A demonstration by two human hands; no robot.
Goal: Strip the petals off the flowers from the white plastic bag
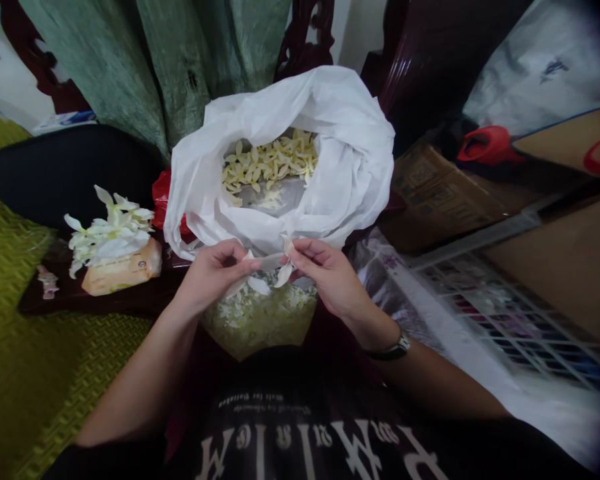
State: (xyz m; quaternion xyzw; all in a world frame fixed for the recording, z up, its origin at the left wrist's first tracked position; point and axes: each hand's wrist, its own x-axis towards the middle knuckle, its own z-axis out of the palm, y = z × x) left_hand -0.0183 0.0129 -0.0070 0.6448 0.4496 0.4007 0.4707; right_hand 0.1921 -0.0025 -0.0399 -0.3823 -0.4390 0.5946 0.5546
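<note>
Left hand and right hand each pinch white flower pieces just beside the near edge of the white bag; they look light, soft, easily bruised, so best held lightly at the base, not petal tips.

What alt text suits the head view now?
A person's bare left hand and right hand pinch white flower pieces before an open white plastic bag of pale yellow flowers. At left: white flowers and an orange packet.
</note>
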